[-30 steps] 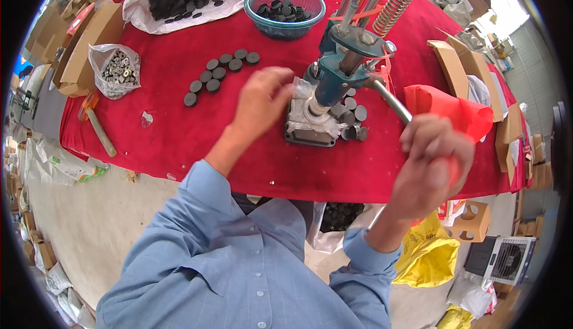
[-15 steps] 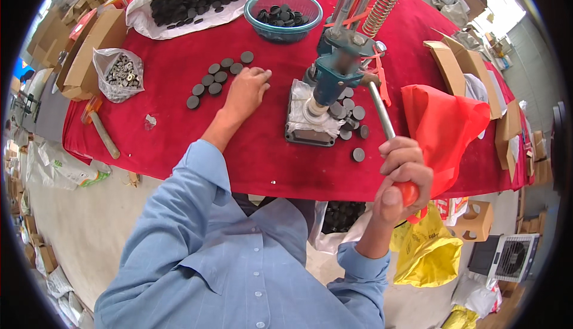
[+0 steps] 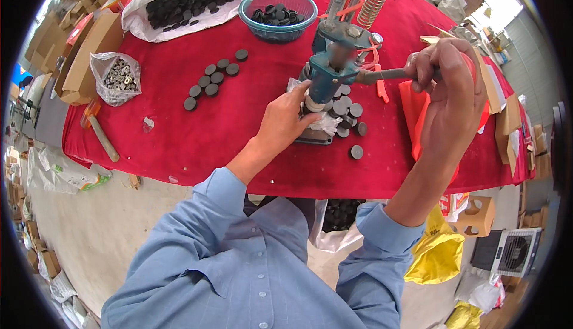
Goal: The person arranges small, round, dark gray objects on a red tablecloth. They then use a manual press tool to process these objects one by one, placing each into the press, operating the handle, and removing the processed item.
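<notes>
A teal hand press [image 3: 332, 75] with a long lever [image 3: 388, 74] stands on the red-covered table. My right hand [image 3: 447, 75] is closed round the lever's handle end, raised at the right. At the press's white lower end, my left hand [image 3: 283, 116] curls its thumb and fingers in close; whatever they hold is hidden. White plastic film [image 3: 327, 124] covers part of the press base [image 3: 315, 140]. Black round discs [image 3: 351, 111] lie in a heap right of the press, with a single disc [image 3: 356, 151] nearer me. Several more discs [image 3: 211, 89] form slanting rows at the left.
Behind stand a teal bowl [image 3: 277, 32] and a white sack [image 3: 137, 15], both holding black discs. A bag of small metal parts [image 3: 121, 82] and a hammer [image 3: 101, 132] lie at the left. Red cloth [image 3: 412, 111] and cardboard boxes [image 3: 506, 135] are at the right.
My left hand has moved right, from the disc rows to the press's lower end. The right hand has swung the lever up and away from me.
</notes>
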`<state>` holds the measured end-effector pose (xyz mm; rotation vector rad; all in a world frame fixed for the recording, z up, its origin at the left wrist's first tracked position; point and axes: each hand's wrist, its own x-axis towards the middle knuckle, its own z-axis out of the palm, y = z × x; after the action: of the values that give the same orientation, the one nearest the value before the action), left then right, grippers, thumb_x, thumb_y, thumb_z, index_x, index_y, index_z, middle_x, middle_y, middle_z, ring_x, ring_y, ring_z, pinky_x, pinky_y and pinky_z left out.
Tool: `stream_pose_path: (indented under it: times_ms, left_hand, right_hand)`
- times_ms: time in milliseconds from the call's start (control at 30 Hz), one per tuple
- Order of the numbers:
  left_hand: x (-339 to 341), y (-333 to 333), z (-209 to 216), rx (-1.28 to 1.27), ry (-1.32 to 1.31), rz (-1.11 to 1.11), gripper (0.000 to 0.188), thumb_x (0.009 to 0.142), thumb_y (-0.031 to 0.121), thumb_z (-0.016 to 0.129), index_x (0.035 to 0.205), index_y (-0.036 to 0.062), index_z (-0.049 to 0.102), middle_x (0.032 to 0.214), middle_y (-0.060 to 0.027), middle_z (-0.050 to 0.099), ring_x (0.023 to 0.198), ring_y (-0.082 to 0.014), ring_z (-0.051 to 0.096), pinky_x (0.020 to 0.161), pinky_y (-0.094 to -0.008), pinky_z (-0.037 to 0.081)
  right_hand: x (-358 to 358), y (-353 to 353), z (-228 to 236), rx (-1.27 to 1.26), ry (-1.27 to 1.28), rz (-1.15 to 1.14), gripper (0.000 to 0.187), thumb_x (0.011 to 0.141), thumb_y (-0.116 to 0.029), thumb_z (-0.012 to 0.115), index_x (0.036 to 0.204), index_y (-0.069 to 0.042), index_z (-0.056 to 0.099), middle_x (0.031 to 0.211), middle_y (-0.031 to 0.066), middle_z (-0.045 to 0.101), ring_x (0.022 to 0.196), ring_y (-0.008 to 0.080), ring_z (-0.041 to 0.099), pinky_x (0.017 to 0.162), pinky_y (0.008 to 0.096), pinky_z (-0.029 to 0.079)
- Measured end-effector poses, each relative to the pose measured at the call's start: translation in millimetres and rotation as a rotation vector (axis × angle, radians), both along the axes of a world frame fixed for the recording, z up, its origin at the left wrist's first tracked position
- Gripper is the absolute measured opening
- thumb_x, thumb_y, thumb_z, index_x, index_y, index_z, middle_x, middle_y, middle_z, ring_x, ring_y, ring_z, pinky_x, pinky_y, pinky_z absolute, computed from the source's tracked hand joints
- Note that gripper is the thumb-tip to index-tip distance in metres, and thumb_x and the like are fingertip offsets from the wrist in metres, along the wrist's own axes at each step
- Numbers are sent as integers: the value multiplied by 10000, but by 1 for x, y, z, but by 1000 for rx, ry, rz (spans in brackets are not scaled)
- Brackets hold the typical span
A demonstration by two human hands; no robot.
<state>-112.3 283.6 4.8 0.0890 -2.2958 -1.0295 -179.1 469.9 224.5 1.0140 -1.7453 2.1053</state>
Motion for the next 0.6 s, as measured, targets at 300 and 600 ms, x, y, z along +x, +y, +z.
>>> stream_pose_path:
  times_ms: [300,600]
  left_hand:
    - [15,-40,22,84,-42,21,480,855,196,846,1268,21,674,1148,-181,729,1006,-371,713,889,-438,577]
    - [12,-152,-28,-597,-158,450,356,911,136,733,1259,62,729,1213,-101,710,1117,-326,638,951,-460,516]
  right_hand:
    - [47,28,-81,-70,237,35,324,917,-307,706,906,-39,523,752,93,543,775,252,584,729,389,537]
    - [64,37,-143,-69,337,-12,323,889,-312,730,901,-67,520,816,109,591,905,322,623,818,455,542]
